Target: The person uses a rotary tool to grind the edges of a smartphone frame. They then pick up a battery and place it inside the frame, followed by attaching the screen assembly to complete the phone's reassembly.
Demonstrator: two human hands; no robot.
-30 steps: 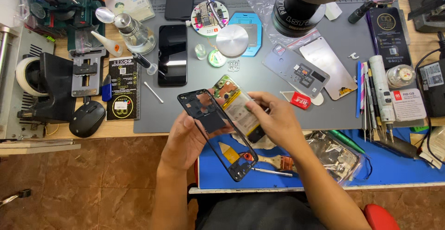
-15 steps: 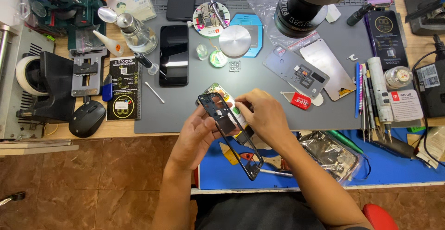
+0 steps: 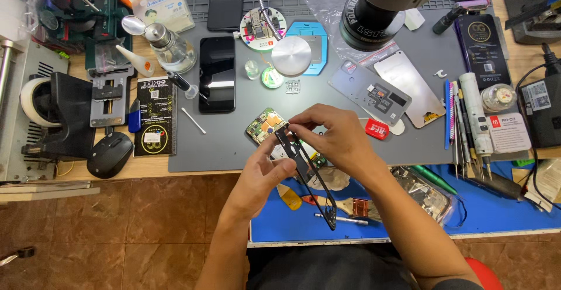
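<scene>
- Holding a dark phone frame (image 3: pixel 307 176) edge-on over the near edge of the grey mat (image 3: pixel 234 141), both hands meet at its upper end.
- Left hand (image 3: pixel 263 179): fingers curled close, thumb and forefinger pinched on the frame's upper left side, palm under it.
- Right hand (image 3: pixel 336 138): fingers bent over the top, fingertips (image 3: pixel 295 121) pressed to the frame's upper end; only a narrow gap shows between thumb and forefinger, filled by the frame.
- Frame tilts from the upper left, just over the mat's near edge, down to the lower right, its far end above the blue mat (image 3: pixel 497 214) that lies nearer the person than the grey one.
- Green circuit board (image 3: pixel 266 125) sits on the grey mat, just beside the frame's upper end and the left thumb; whether it touches the frame I cannot tell.
- Black phone (image 3: pixel 217 73) lies face up on the grey mat's left part, well apart from the hands.
- Round metal disc (image 3: pixel 291 56) rests on the mat's far part, beyond the hands.
- Red tag (image 3: pixel 377 129) lies on the mat just right of the right hand.
- Brush (image 3: pixel 345 205) lies on the blue mat under the frame's lower end.
</scene>
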